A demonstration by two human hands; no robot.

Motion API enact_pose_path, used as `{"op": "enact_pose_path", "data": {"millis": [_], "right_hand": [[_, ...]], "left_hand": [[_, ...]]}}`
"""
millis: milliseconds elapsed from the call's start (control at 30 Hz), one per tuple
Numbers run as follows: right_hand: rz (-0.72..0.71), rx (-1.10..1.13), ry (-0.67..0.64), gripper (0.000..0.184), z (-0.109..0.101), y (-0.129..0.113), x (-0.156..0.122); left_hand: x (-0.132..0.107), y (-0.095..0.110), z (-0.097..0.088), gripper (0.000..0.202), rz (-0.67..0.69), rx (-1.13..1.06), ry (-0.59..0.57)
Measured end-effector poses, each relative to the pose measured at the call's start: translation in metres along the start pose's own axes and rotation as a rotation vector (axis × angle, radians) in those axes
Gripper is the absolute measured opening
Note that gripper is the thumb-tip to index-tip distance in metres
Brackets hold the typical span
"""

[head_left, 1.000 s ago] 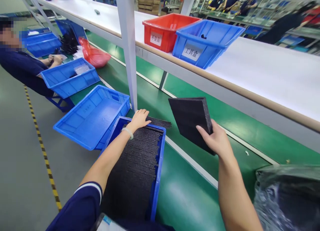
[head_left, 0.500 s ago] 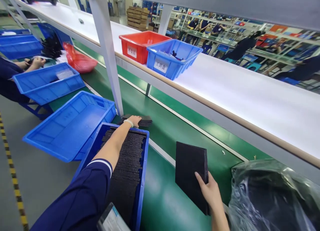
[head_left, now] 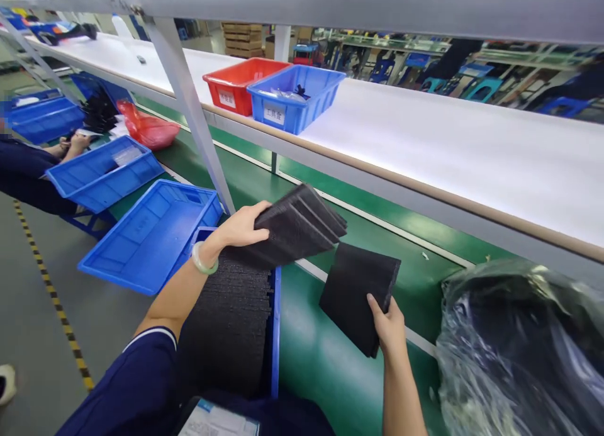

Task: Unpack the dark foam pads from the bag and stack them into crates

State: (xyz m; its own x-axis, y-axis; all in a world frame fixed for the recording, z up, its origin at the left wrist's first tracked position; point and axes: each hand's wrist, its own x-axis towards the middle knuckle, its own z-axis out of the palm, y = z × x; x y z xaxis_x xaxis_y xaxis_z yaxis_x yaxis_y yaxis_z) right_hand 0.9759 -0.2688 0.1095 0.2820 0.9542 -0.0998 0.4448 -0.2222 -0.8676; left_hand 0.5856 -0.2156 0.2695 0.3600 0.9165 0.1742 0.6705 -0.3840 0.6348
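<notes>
My left hand is closed on one end of several black flat sheets, fanned slightly apart and raised above the green bench. In my right hand is another stack of black sheets, gripped by its right edge with the thumb on top. The two stacks are close together, the left one higher and farther back. Below my left forearm, a blue crate is packed with rows of black sheets standing on edge.
An open blue crate lies left of the full one. A clear plastic bag with dark contents is at right. Red and blue bins sit on the white shelf. A co-worker's hands are at far left.
My left hand has lifted sheets from the bench behind the crate and brought them up and right. My right hand has moved slightly up, still holding its stack. The camera view has shifted.
</notes>
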Motion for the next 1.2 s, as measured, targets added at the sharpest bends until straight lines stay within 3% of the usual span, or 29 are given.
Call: {"op": "enact_pose_path", "data": {"millis": [100,200,300,367,433,500,600,700,767,833,900,1033,1200], "right_hand": [[0.093,0.27,0.007,0.061,-0.013,-0.001,-0.014],[0.075,0.389,-0.066,0.07,-0.025,-0.005,-0.03],[0.015,0.415,-0.186,0.078,-0.033,-0.007,-0.052],[-0.034,0.35,-0.228,0.087,-0.04,-0.007,-0.068],[-0.024,0.224,-0.232,0.099,-0.05,-0.006,-0.085],[0.02,0.107,-0.233,0.11,-0.06,-0.003,-0.097],[0.028,-0.082,-0.195,0.111,-0.069,0.004,-0.106],[0.039,-0.382,-0.17,0.109,-0.058,0.018,-0.107],[0.059,-0.581,-0.211,0.103,-0.041,0.031,-0.109],[0.047,-0.756,-0.209,0.093,-0.022,0.045,-0.113],[0.0,-0.863,-0.156,0.085,-0.009,0.059,-0.117],[-0.057,-0.904,-0.096,0.083,-0.001,0.076,-0.118],[-0.042,-0.954,-0.095,0.081,-0.003,0.071,-0.117]], "left_hand": [[-0.023,0.006,0.036,0.054,-0.086,-0.473,0.076],[-0.028,0.009,0.109,0.053,-0.308,-0.854,0.095],[-0.033,0.027,0.193,0.048,-0.513,-1.002,0.046],[-0.041,0.043,0.238,0.043,-0.602,-1.052,0.012],[-0.05,0.055,0.268,0.042,-0.655,-1.065,-0.009],[-0.058,0.059,0.279,0.046,-0.676,-1.059,-0.014],[-0.057,0.042,0.257,0.063,-0.458,-0.81,0.108],[-0.038,-0.005,0.196,0.06,-0.136,-0.216,0.316],[-0.024,-0.047,0.15,0.057,-0.18,0.175,0.348],[-0.018,-0.088,0.113,0.056,-0.356,0.473,0.179],[-0.022,-0.121,0.09,0.046,-0.432,0.538,0.056],[-0.039,-0.159,0.081,0.036,-0.461,0.538,-0.09],[-0.046,-0.176,0.091,0.06,-0.542,0.554,-0.174]]}}
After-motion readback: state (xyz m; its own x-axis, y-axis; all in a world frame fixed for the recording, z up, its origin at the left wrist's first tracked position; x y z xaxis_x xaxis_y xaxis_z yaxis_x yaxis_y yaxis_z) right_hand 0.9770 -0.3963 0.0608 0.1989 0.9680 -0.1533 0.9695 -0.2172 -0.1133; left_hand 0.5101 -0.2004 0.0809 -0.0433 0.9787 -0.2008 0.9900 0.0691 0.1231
